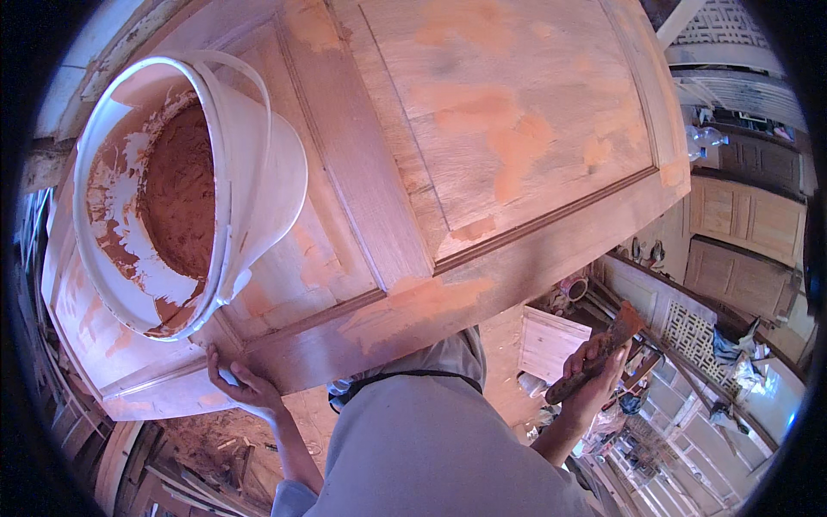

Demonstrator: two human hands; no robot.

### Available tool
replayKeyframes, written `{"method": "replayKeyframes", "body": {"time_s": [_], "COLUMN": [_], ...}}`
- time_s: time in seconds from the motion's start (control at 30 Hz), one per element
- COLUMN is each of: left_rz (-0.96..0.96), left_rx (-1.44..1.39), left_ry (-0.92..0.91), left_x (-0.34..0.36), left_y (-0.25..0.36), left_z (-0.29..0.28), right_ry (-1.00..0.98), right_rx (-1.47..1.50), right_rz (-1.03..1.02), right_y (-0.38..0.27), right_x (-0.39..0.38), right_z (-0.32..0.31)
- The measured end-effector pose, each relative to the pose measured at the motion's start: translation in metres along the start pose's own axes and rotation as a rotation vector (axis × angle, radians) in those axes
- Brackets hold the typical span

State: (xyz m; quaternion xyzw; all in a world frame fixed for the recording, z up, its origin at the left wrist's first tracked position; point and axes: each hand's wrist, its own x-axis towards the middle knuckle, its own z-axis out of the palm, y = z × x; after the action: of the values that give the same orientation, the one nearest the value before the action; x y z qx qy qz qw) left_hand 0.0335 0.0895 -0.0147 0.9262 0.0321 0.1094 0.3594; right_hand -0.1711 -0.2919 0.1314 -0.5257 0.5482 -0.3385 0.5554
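A paneled wooden door (560, 103) lies in front of me, its surface marked with orange-brown patches of filler. On its left part rests a white plastic bucket (267, 189), tilted or seen at an angle, with reddish-brown paste (179, 189) inside and smeared on the inner wall. My left hand (247, 388) is at the door's near edge just below the bucket, fingers apart and touching the wood. At the lower right, beyond the door's edge, my right hand (590, 375) grips a putty knife (624, 326), its blade upward and coated in brown filler.
More paneled doors (745, 220) stand at the right. A small pale panel (551, 345), a can (573, 289) and lattice pieces (689, 332) lie beyond the near edge. Wood scraps (146, 470) fill the lower left. My body is close against the door.
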Motion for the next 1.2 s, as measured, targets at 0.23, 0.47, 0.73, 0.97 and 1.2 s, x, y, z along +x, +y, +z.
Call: {"method": "replayKeyframes", "body": {"time_s": [0.23,0.47,0.73,0.97,1.2], "left_rz": [0.016,-0.034,0.028,0.054,0.065], "left_rx": [-0.051,-0.040,-0.085,0.006,0.067], "left_ry": [-0.007,0.024,0.071,0.228,0.395], "left_x": [0.000,-0.002,-0.001,-0.007,-0.022], "left_y": [-0.002,0.010,0.001,0.005,0.030], "left_z": [0.002,0.002,0.005,0.001,0.006], "right_ry": [0.001,-0.049,-0.136,-0.405,-0.600], "right_rx": [-0.019,-0.039,-0.039,-0.042,-0.151], "right_rz": [0.006,-0.017,-0.001,0.004,-0.013], "right_y": [0.002,-0.004,-0.006,-0.013,-0.040], "right_x": [-0.005,-0.003,0.019,0.071,0.143], "right_z": [-0.008,-0.011,-0.014,0.001,0.028]}}
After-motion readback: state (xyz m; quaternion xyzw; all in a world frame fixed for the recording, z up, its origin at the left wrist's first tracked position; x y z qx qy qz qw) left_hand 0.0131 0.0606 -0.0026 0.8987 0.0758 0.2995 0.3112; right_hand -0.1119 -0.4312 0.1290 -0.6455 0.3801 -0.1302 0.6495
